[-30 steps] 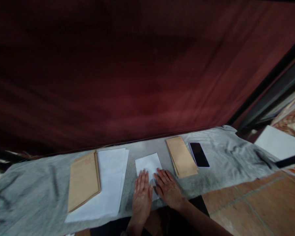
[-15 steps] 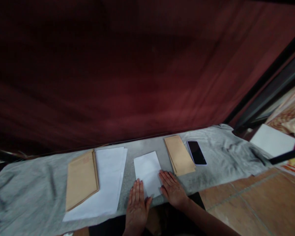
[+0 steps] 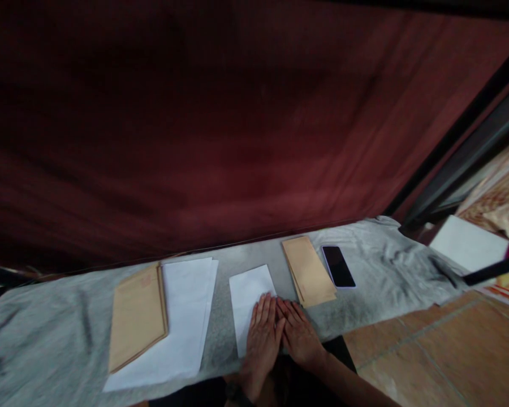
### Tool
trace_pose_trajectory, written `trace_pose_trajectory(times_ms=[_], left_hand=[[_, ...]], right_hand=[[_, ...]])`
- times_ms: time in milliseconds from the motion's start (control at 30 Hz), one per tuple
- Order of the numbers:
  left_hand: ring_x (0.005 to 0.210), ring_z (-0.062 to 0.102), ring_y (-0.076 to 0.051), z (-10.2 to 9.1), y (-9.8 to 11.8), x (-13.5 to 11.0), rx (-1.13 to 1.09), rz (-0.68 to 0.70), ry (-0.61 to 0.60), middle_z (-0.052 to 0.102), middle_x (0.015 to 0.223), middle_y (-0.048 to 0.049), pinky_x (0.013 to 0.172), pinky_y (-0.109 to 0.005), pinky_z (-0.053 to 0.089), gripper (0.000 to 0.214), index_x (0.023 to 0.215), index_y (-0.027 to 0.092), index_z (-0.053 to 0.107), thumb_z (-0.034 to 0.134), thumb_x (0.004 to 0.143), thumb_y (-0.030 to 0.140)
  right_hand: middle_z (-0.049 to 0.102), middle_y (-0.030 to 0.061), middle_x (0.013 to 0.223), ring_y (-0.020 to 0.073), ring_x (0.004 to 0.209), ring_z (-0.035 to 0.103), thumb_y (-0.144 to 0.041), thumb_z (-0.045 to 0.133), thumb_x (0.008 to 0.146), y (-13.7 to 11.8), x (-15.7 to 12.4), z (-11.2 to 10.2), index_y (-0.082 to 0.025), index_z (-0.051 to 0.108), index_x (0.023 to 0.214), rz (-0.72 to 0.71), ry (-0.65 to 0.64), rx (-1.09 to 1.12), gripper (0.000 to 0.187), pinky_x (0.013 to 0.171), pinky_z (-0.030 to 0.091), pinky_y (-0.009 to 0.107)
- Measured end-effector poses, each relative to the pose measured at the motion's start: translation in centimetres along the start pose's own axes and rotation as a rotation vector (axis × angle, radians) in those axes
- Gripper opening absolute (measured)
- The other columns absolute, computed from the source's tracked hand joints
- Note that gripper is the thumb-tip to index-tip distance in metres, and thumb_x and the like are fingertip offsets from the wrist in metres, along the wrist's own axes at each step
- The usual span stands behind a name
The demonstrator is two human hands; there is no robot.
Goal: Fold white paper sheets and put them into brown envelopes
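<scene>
On the grey cloth (image 3: 220, 328), the small paper (image 3: 246, 287) lay with its long axis running near to far, reaching beyond and left of the fingers. The left hand (image 3: 263, 334) covered its middle, the right hand (image 3: 300, 338) its right edge, both flat, grasping nothing.

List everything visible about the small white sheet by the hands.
The small white sheet looks like plain paper, rectangular, with no markings visible; whether it's folded is unclear. It lies flat on the grey cloth, long sides running away from the person, between the larger white sheets and the right-hand brown stack. The left hand lies flat over its near-right part, hiding it; the right hand is at its right edge, contact unclear.
</scene>
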State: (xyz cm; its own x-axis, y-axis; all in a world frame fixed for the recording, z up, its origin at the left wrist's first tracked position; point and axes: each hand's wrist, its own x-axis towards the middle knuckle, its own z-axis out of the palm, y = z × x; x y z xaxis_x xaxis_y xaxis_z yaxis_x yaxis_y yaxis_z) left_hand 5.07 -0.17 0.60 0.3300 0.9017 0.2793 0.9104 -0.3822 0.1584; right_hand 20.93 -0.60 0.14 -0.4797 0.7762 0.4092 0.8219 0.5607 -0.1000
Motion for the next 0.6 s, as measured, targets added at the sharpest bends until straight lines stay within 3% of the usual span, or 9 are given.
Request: trace_pose_trajectory(times_ms=[167,300,400,600], left_hand=[[0.148,0.036,-0.025,1.7,-0.9,3.2,0.004,-0.013,-0.052,0.039,0.159,-0.0166,0.118,-0.049,0.037,0.056,0.153,0.009,0.035,0.036,0.103,0.034],[0.148,0.036,-0.024,1.4,-2.4,4.4,0.064,-0.026,-0.003,0.041,0.159,-0.0101,0.12,-0.049,0.035,0.051,0.152,0.016,0.039,0.036,0.103,0.028],[0.148,0.036,-0.025,1.0,-3.4,4.3,0.111,-0.065,0.041,0.044,0.157,-0.0078,0.119,-0.049,0.035,0.052,0.153,0.02,0.038,0.037,0.101,0.026],[0.148,0.037,-0.026,0.5,-5.1,1.6,0.138,-0.143,0.113,0.043,0.157,-0.0135,0.118,-0.048,0.035,0.059,0.156,0.013,0.031,0.037,0.101,0.034]], right_hand=[[0.058,0.014,0.145,0.0252,0.137,0.05,-0.025,0.051,0.096,0.1,-0.1,0.3,-0.01,0.05,0.146,-0.018,0.031,0.015,0.052,0.119,0.036,0.044],[0.058,0.0127,0.145,0.0243,0.135,0.052,-0.028,0.05,0.098,-0.1,0.1,0.1,-0.012,0.046,0.15,0.019,0.013,0.023,0.054,0.119,0.035,0.043],[0.053,0.0109,0.149,0.0236,0.137,0.05,-0.028,0.051,0.099,-0.1,0.1,-0.1,-0.015,0.042,0.152,0.034,0.0,0.029,0.056,0.12,0.033,0.042],[0.052,0.0111,0.151,0.0243,0.138,0.049,-0.028,0.048,0.1,-0.1,0.1,-0.4,-0.014,0.041,0.153,0.025,0.013,0.049,0.055,0.12,0.033,0.045]])
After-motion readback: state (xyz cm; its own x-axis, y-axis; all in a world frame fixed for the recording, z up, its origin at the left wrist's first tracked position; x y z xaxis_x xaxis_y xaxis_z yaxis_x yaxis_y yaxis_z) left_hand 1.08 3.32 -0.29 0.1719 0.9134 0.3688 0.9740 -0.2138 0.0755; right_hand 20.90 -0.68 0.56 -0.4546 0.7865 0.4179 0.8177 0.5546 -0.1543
